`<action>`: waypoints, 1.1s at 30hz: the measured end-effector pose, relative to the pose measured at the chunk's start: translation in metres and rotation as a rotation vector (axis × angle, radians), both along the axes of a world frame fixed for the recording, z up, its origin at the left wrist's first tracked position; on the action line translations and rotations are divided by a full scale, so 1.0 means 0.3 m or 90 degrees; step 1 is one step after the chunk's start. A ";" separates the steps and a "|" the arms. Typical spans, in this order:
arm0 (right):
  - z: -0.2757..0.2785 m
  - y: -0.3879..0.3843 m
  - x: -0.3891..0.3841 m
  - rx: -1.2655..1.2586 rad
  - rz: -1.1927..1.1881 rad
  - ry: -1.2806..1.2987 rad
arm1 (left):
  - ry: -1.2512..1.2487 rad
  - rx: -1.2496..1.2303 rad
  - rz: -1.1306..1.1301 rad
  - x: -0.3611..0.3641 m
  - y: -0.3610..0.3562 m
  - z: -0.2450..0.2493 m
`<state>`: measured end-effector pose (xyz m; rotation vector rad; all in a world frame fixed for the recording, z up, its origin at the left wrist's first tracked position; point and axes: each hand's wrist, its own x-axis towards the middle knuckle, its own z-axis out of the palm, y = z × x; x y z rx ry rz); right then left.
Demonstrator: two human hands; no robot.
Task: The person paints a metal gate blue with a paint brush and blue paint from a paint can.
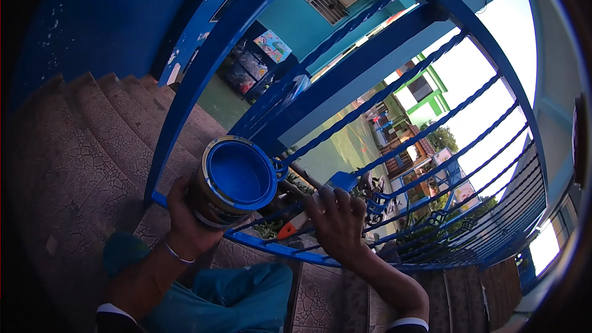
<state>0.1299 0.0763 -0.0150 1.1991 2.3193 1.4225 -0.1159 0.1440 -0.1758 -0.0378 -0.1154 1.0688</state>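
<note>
the left hand [188,225] is clamped on the side of an open, round metal can of blue paint [241,172]. the right hand's [339,228] bent fingers close together around an orange-tipped paintbrush [341,180], its blue-coated bristles just beyond them, near the twisted blue metal railing [412,142]. the can's shadowed side is too dark to read.

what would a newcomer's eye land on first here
Probably the open can of bright blue paint, held near the centre by the left hand. Next comes the blue-tipped brush in the right hand, up against the railing. That blue railing, with its twisted bars, sweeps across the view beside brown, crackle-patterned steps.
</note>
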 end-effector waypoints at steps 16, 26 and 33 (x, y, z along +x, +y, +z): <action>-0.112 -0.044 0.127 0.067 0.045 0.047 | 0.006 -0.015 0.012 -0.016 0.002 0.022; -0.101 -0.063 -0.015 -0.024 0.103 0.123 | 0.007 -0.008 0.031 -0.023 0.009 0.041; -0.290 -0.022 0.028 -0.094 -0.035 0.078 | -0.005 -0.017 0.033 -0.041 0.008 0.043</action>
